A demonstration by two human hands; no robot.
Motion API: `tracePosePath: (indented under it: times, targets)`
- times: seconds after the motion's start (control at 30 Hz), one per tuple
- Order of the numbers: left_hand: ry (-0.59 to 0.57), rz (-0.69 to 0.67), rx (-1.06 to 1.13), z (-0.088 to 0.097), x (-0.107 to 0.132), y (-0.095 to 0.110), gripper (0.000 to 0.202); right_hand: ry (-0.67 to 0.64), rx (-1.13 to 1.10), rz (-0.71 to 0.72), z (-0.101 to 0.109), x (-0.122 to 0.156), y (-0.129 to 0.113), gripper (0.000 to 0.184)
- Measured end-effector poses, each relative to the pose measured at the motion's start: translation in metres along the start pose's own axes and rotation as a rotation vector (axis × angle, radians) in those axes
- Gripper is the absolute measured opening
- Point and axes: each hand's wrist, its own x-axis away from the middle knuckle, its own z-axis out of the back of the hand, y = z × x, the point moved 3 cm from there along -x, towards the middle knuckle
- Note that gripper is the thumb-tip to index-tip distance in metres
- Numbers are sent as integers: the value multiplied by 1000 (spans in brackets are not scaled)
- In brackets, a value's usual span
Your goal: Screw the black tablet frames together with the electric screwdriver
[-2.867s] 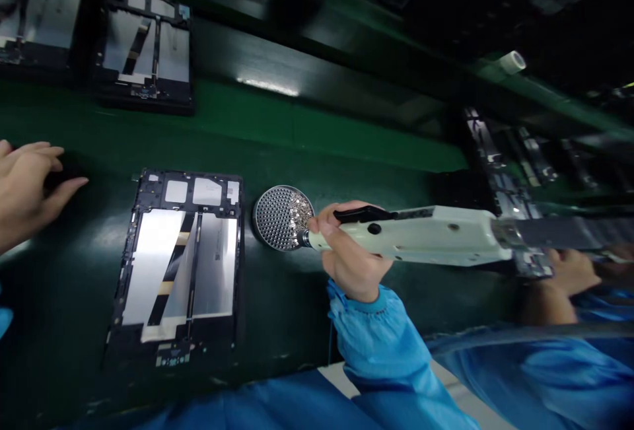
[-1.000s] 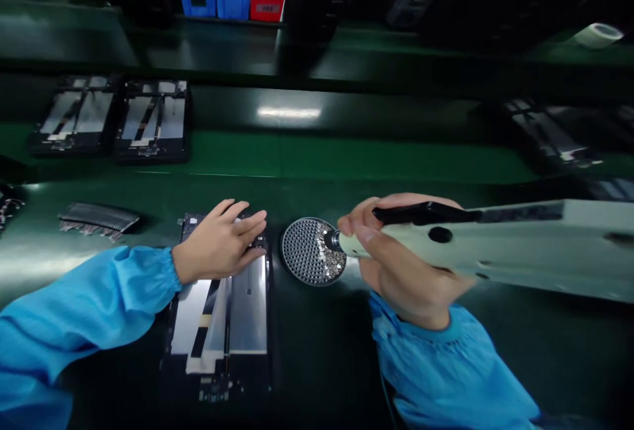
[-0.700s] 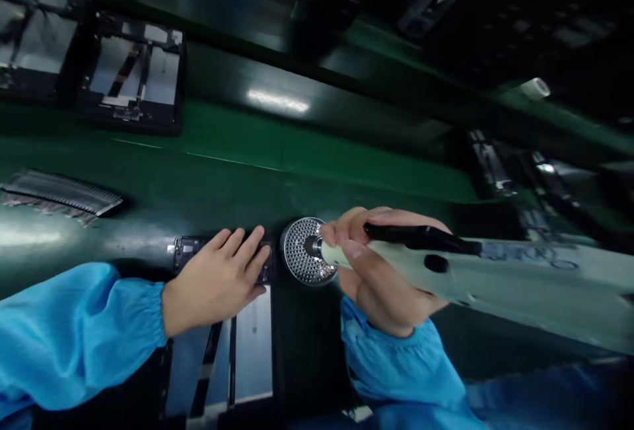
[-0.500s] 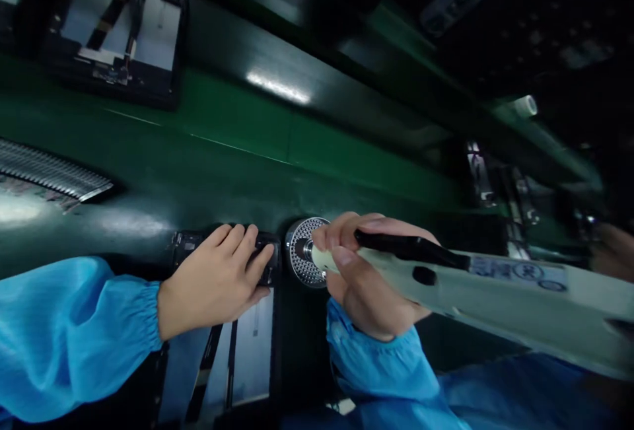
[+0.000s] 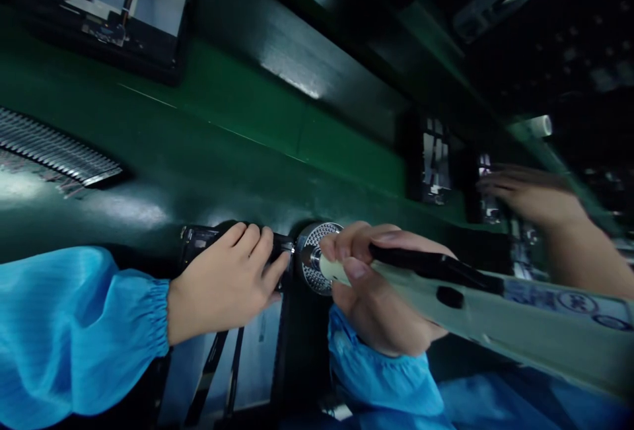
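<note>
Pale green, the screwdriver (image 5: pixel 488 318) carries a black lever (image 5: pixel 436 267).

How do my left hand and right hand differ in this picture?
Your left hand rests palm down on the flat device; your right hand grips the pale tool. The left hand's fingers are loosely spread, while the right hand's curl around the tool. Both are bare, with blue sleeves.

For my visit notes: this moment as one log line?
left hand: on open device | right hand: gripping pale tool | round dish: beneath tool tip
</note>
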Motion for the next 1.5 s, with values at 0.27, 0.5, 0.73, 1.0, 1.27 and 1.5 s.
tracePosePath:
  times: [0.27, 0.5, 0.73, 1.0, 1.27, 1.5]
  targets:
    - [-8, 4, 6, 3, -6, 1, 45, -40, 55, 0, -3, -3, 2, 32]
    - [-36, -54, 65, 5, -13, -2, 43, 4, 33, 24, 10, 1, 5, 34]
    - [-3, -117, 25, 0, -11, -7, 48, 318, 101, 25, 69, 32, -14, 33]
    - [20, -148, -59, -4, -16, -8, 43, 333, 62, -61, 74, 49, 5, 31]
    - [18, -86, -64, -2, -17, -6, 38, 299, 109, -17, 71, 49, 8, 26]
    - [-64, -18, -140, 4, -11, -2, 49, 312, 107, -8, 72, 51, 8, 29]
